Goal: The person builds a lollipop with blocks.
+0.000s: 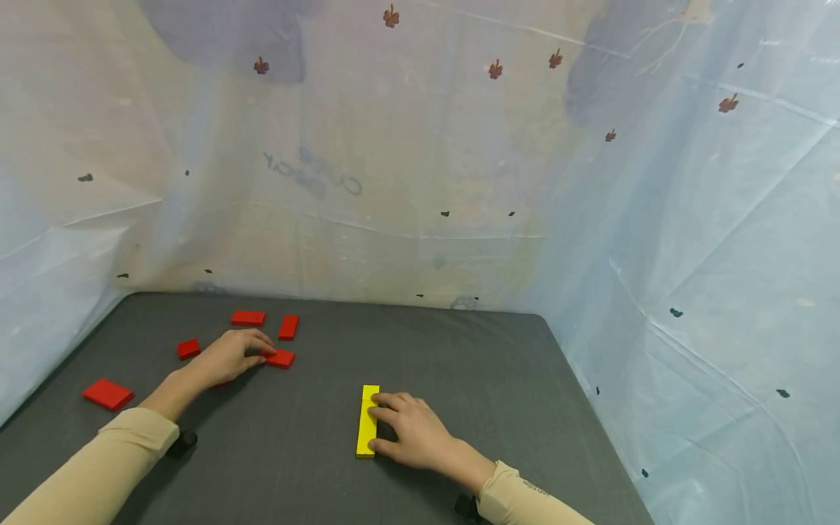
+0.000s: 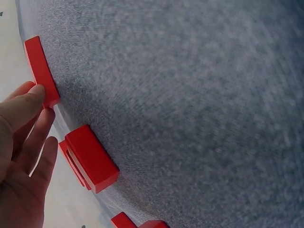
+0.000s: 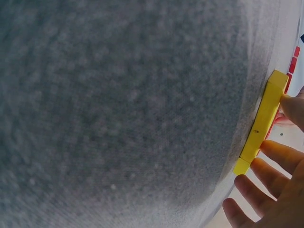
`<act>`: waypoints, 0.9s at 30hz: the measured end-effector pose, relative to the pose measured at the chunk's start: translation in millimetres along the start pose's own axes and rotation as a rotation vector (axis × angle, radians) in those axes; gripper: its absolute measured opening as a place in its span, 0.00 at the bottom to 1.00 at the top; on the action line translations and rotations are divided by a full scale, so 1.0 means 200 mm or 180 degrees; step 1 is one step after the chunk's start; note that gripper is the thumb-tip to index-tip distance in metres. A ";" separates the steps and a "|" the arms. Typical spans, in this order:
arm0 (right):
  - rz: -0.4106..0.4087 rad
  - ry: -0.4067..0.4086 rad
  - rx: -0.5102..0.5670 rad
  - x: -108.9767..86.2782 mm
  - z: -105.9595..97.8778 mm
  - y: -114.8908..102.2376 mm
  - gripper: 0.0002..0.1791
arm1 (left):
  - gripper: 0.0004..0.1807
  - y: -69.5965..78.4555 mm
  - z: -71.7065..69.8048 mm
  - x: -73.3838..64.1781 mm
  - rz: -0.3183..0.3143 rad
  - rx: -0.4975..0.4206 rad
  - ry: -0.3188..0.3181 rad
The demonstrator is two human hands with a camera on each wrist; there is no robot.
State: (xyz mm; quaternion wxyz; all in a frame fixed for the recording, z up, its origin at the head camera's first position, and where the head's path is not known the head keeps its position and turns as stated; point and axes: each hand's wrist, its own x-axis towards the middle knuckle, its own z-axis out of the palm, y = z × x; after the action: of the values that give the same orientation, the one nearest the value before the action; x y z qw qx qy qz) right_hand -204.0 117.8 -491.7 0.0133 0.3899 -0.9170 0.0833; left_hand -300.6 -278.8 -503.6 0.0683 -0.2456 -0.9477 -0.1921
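"Where's the flat red rectangular block (image 1: 282, 359)?"
"On the dark grey fabric tabletop (image 1: 472, 364), pinched by the left hand (image 1: 231, 355), which covers one end."
"Right hand (image 1: 418, 433)?"
"Fingers extended, touching the long yellow bar (image 1: 365, 429), partly hiding its edge."

Printed sheeting (image 1: 407, 138) hung around a grey table (image 1: 492, 372) makes this a curtained-off workspace.

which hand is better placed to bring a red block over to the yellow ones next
Left, probably: the left hand pinches a red block and has other red blocks close by, while the right hand, farther off, touches the yellow blocks.
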 end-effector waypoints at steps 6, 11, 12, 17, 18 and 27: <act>0.0013 -0.0040 0.0019 0.00 0.00 0.00 0.31 | 0.10 0.00 0.00 0.00 -0.0170 -0.0098 0.0009; 0.0022 -0.0046 0.0038 0.01 0.01 0.01 0.31 | 0.10 0.01 -0.01 0.00 -0.0279 -0.0146 0.0053; 0.0022 -0.0046 0.0043 0.01 0.01 0.01 0.31 | 0.10 0.02 -0.01 0.00 -0.0307 -0.0164 0.0067; 0.0016 -0.0050 0.0082 0.00 0.00 0.01 0.31 | 0.10 0.08 -0.01 0.01 -0.0248 -0.0285 0.0202; 0.0015 -0.0052 0.0084 0.00 0.00 0.01 0.31 | 0.10 0.10 0.00 0.02 -0.0237 -0.0310 0.0231; -0.0020 -0.0052 0.0027 0.00 0.00 0.01 0.31 | 0.11 0.29 0.07 0.09 -0.0123 -0.0585 0.0336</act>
State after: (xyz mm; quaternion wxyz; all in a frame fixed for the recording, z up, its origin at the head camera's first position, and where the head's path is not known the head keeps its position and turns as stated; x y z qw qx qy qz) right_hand -206.0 118.2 -492.6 0.0043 0.3935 -0.9155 0.0839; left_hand -288.3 -218.3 -494.0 0.0916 -0.2221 -0.9257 -0.2922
